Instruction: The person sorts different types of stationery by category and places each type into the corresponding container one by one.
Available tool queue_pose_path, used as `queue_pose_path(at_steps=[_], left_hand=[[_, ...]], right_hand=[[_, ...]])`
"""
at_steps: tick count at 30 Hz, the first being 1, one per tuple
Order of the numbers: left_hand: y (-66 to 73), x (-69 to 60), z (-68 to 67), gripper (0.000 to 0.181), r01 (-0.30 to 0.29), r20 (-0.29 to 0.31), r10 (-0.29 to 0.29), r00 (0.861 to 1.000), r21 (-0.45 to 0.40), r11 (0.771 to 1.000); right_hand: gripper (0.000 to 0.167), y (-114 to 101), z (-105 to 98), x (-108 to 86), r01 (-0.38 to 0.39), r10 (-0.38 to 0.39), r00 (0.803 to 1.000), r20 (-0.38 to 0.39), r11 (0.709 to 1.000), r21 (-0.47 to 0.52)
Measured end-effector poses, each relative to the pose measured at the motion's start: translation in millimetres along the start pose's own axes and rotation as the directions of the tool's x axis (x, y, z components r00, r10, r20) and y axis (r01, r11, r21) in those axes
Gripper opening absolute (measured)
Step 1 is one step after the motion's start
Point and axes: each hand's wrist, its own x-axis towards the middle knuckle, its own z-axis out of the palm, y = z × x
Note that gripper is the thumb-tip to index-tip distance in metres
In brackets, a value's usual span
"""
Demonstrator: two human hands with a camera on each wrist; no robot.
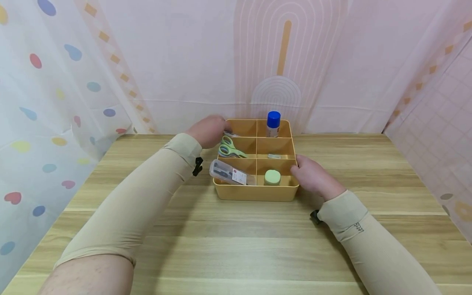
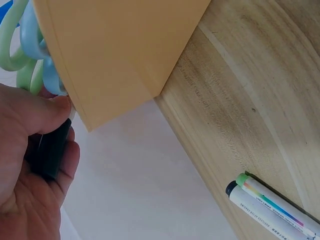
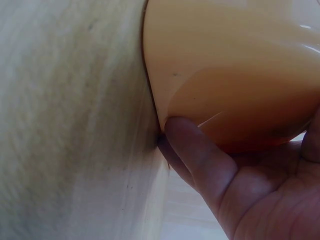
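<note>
A yellow-orange organizer box [image 1: 256,193] with several compartments stands on the table. My left hand [image 1: 209,131] is at its back left corner; in the left wrist view the thumb and fingers pinch a black-capped marker [image 2: 52,152] beside the box's rim. My right hand [image 1: 313,176] grips the box's right side, fingers low on the wall in the right wrist view. Green-and-blue scissors [image 1: 229,148] lean in the middle left compartment. A clear plastic case [image 1: 231,173] lies tilted at front left. A pale green round-cornered item [image 1: 272,177] sits at front right, a blue-capped glue stick [image 1: 273,123] at back right.
Two markers [image 2: 272,207] with green and black ends lie on the wooden table [image 1: 236,241] in the left wrist view. A small pale flat item [image 1: 274,156] lies in the middle right compartment. A patterned curtain [image 1: 184,53] hangs behind the table and along both sides.
</note>
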Motion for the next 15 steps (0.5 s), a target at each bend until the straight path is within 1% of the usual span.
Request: queue_pose_path(at_steps=[6,11,15], left_hand=[[0.7,-0.7,-1.6,0.034,-0.003,0.027,0.004,1.0,-0.013,1.0],[1.2,-0.8,-2.7,0.034,0.0,0.017,0.0,1.0,-0.041,0.999],[1.2,-0.7,-3.3,0.032,0.018,0.012,-0.018,1.0,-0.064,0.998]], right_hand=[[0.056,0.7,0.3,0.4,0.001,-0.001,1.0,0.0,1.0,0.006],[0.057,0.5,0.4,0.3,0.002,-0.002,1.0,0.007,1.0,0.022],[0.057,-0.1,0.4,-0.1,0.004,-0.004,1.0,0.009,1.0,0.027]])
